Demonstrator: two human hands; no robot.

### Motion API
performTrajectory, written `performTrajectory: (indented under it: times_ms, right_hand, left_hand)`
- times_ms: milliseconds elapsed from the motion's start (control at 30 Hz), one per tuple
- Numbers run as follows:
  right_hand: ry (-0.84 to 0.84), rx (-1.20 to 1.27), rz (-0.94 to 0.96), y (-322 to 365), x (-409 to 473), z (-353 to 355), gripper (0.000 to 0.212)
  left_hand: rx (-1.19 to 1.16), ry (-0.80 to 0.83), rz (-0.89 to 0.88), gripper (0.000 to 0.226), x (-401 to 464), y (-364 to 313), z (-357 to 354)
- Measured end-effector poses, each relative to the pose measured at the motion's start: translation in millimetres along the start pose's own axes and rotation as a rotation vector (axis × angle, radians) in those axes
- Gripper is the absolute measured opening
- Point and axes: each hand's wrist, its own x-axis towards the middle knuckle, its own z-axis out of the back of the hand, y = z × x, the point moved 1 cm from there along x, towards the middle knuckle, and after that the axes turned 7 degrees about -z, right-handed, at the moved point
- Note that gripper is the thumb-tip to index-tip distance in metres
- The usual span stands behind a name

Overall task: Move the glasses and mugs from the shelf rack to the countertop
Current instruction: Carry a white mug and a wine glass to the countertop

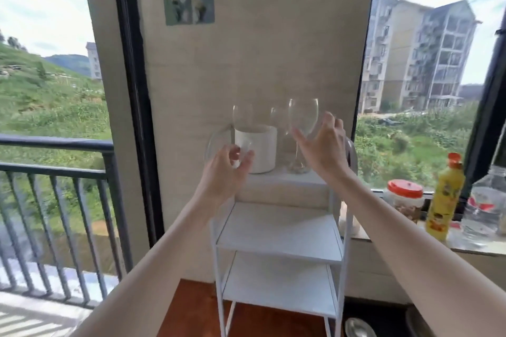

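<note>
A white shelf rack [276, 230] stands against the wall. Its top shelf holds a white mug [260, 148] and three clear wine glasses. My left hand [228, 169] is curled around the stem and lower bowl of the left wine glass [242, 115], in front of the mug. My right hand [325, 145] cups the bowl of the right wine glass [303, 115], thumb under it and fingers on its far side. A third wine glass [277, 117] stands behind, between the other two. The countertop [388, 241] runs along the window on the right.
On the countertop stand a red-lidded jar [405, 197], a yellow bottle [445, 200] and a clear plastic bottle [486, 200]. The rack's two lower shelves are bare. A balcony railing [54, 167] is at left. A metal bowl [358, 328] sits low beside the rack.
</note>
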Motion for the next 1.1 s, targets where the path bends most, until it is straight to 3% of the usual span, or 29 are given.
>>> performTrajectory:
  times_ms: [167, 367, 567, 733, 867, 1100]
  right_hand:
    - [-0.049, 0.038, -0.109, 0, 30, -29, 0.091]
    - [-0.137, 0.055, -0.140, 0, 40, -44, 0.085]
    - [-0.180, 0.128, -0.048, 9, 23, -28, 0.084]
    - [-0.201, 0.152, 0.043, 24, -7, 10, 0.070]
    - [-0.198, 0.148, 0.065, 24, -44, 59, 0.072]
    - [-0.283, 0.083, -0.022, -18, -135, 191, 0.076]
  left_hand:
    - [-0.184, 0.010, 0.016, 0.032, 24, 13, -14]
    - [-0.545, 0.051, -0.003, 0.031, 23, 9, -25]
    - [-0.641, -0.044, 0.022, 0.033, 15, 9, -20]
    - [-0.673, -0.129, -0.012, 0.036, -10, -11, -2]
    - [-0.736, -0.204, 0.002, 0.031, -45, -43, 7]
    - [-0.961, -0.093, 0.024, 0.021, -135, -131, -18]
